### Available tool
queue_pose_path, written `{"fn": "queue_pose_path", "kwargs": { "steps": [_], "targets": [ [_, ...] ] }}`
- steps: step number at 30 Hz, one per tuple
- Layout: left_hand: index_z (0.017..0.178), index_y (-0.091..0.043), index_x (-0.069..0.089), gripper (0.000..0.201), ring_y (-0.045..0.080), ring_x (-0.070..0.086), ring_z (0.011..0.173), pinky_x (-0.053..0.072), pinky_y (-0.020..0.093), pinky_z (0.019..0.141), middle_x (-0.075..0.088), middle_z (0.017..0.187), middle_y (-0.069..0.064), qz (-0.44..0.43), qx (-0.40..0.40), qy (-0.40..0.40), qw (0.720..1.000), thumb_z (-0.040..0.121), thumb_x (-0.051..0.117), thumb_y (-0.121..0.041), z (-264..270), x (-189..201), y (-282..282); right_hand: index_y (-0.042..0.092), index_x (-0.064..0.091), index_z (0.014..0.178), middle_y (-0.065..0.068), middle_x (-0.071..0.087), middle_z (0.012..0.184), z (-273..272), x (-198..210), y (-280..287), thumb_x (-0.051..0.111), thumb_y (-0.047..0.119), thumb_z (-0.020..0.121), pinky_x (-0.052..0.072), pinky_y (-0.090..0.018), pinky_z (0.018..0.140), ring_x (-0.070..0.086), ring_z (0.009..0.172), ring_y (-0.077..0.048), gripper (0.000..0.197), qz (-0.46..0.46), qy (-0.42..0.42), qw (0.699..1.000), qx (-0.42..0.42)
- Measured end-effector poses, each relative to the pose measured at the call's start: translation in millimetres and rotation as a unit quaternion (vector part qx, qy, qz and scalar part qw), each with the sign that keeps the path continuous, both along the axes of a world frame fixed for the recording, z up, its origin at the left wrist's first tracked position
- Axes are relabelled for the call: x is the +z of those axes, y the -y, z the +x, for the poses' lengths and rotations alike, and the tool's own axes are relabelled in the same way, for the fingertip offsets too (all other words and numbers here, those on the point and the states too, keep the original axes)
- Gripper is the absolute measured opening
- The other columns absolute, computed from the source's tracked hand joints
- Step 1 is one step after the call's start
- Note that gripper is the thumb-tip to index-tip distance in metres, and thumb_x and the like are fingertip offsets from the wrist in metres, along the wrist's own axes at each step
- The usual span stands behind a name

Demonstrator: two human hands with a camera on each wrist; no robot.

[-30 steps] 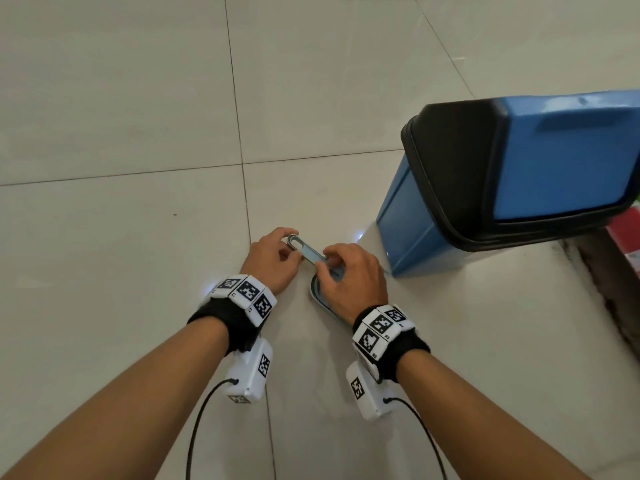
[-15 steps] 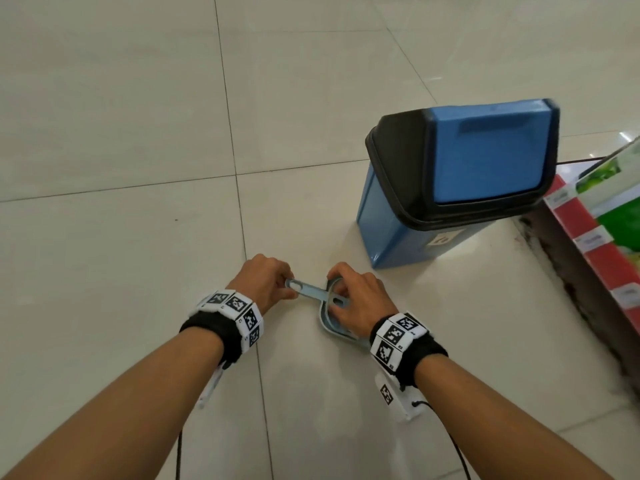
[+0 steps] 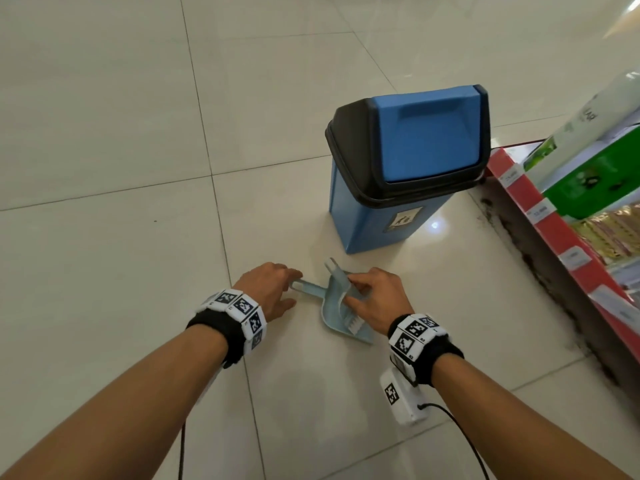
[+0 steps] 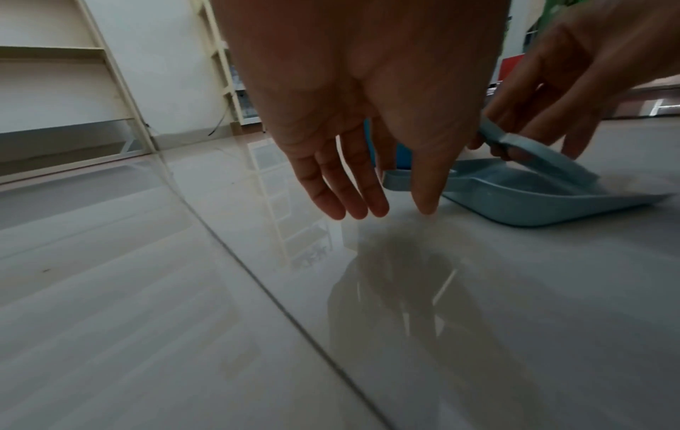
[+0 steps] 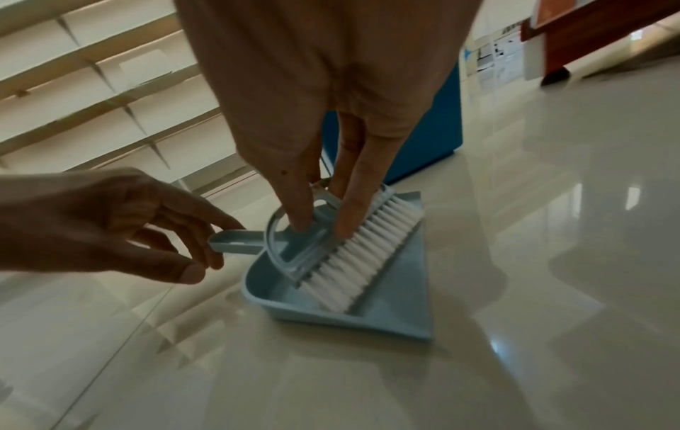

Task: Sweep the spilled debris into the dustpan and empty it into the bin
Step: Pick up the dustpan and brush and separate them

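dustpan (image 3: 341,315) lies flat on the floor (image 3: 104,271), just in front of the bin (image 3: 408,174), with the brush (image 3: 341,289) resting in it, bristles down in the pan. a second ago both hands were bunched over the set; now they have parted. the left hand (image 3: 268,291) has let go: its fingers (image 4: 342,186) hang straight and loose just beside the pan's short handle, touching nothing that i can see. the right hand (image 3: 375,299) has its fingers (image 5: 305,203) hooked through the loop of the brush and grips it, tilting it up off the pan. the view has also pulled back, so the bin shows whole, lid closed. no debris shows on the floor or in the pan. my reading is that either the brush is being set down after the emptying, or it is being lifted out to begin sweeping; the pictures do not settle which.
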State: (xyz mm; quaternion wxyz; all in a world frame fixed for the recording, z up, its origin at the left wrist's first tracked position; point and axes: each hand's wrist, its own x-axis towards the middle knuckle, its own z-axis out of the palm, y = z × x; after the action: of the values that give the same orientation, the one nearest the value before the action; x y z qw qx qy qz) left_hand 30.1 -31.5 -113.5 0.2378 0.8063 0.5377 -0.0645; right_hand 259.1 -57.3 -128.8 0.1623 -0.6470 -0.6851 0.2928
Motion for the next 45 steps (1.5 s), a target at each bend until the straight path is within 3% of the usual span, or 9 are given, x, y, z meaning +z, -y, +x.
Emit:
{"fn": "queue_pose_path", "kwargs": {
  "steps": [7,10,13,17,23,28,32,37,45],
  "targets": [
    [0.115,-0.007,0.065,0.035,0.029,0.059,0.107,0.049,0.038,0.087,0.061,0.116,0.011,-0.025,-0.076,-0.074,0.994,0.092,0.063,-0.034,44,7,18,0.021,0.079,0.102,0.000,0.073,0.083,26,18,13,0.083,0.024,0.071,0.055,-0.026,0.072,0.066,0.077,-0.017,0.031,-0.078,0.025,0.994,-0.075],
    [0.127,-0.011,0.060,0.038,0.031,0.059,0.112,0.049,0.040,0.094,0.060,0.124,0.012,-0.039,-0.084,-0.073,0.993,0.093,0.063,-0.027,58,7,24,0.019,0.074,0.111,-0.002,0.074,0.100,39,23,21,0.082,0.028,0.072,0.055,-0.024,0.078,0.067,0.089,-0.018,0.041,-0.156,0.041,0.984,-0.078],
    [0.140,-0.018,0.051,0.050,0.030,0.057,0.119,0.047,0.040,0.099,0.057,0.133,0.011,-0.055,-0.108,-0.073,0.990,0.093,0.063,-0.026,70,9,29,0.020,0.074,0.109,-0.003,0.073,0.096,46,22,34,0.076,0.037,0.074,0.058,-0.024,0.070,0.069,0.085,-0.020,0.039,-0.218,0.053,0.971,-0.080],
    [0.141,-0.027,0.052,0.048,0.027,0.060,0.115,0.050,0.037,0.092,0.060,0.128,0.006,-0.056,-0.151,-0.087,0.983,0.093,0.058,-0.031,84,9,38,0.018,0.080,0.089,-0.005,0.073,0.081,56,13,44,0.071,0.052,0.081,0.048,-0.025,0.060,0.066,0.075,-0.023,0.036,-0.161,0.070,0.976,-0.131],
    [0.118,-0.009,0.063,0.033,0.032,0.062,0.101,0.054,0.039,0.085,0.062,0.115,0.013,-0.091,-0.120,-0.088,0.985,0.086,0.056,-0.017,100,9,45,0.023,0.075,0.086,-0.002,0.051,0.103,65,7,51,0.076,0.055,0.075,0.046,-0.027,0.070,0.063,0.086,-0.025,0.033,-0.133,0.103,0.974,-0.154],
    [0.134,-0.016,0.052,0.044,0.031,0.062,0.107,0.051,0.037,0.090,0.063,0.122,0.013,-0.110,-0.081,-0.062,0.989,0.092,0.056,-0.027,110,2,48,0.012,0.074,0.083,-0.002,0.069,0.074,90,20,46,0.073,0.046,0.078,0.044,-0.024,0.056,0.059,0.064,-0.015,0.034,-0.169,0.038,0.972,-0.158],
    [0.126,-0.009,0.055,0.036,0.035,0.062,0.106,0.047,0.034,0.087,0.063,0.120,0.017,-0.112,-0.059,-0.036,0.991,0.099,0.048,-0.032,127,4,50,0.013,0.070,0.073,0.003,0.060,0.063,124,41,43,0.072,0.038,0.076,0.042,-0.023,0.052,0.056,0.060,-0.014,0.025,-0.176,-0.003,0.967,-0.185],
    [0.129,-0.011,0.049,0.036,0.034,0.062,0.102,0.047,0.033,0.085,0.063,0.118,0.018,-0.086,-0.023,0.003,0.996,0.101,0.044,-0.031,158,18,39,0.010,0.072,0.075,-0.006,0.074,0.069,172,69,55,0.068,0.032,0.068,0.047,-0.023,0.049,0.061,0.056,-0.013,0.023,-0.176,-0.130,0.944,-0.247],
    [0.135,-0.010,0.049,0.041,0.032,0.061,0.105,0.047,0.034,0.088,0.064,0.121,0.017,-0.075,0.003,0.058,0.995,0.101,0.044,-0.034,199,46,28,0.009,0.065,0.090,-0.008,0.076,0.079,238,102,93,0.068,0.015,0.089,0.055,-0.024,0.058,0.066,0.066,-0.014,0.007,-0.156,-0.294,0.896,-0.294]
  ]
}}
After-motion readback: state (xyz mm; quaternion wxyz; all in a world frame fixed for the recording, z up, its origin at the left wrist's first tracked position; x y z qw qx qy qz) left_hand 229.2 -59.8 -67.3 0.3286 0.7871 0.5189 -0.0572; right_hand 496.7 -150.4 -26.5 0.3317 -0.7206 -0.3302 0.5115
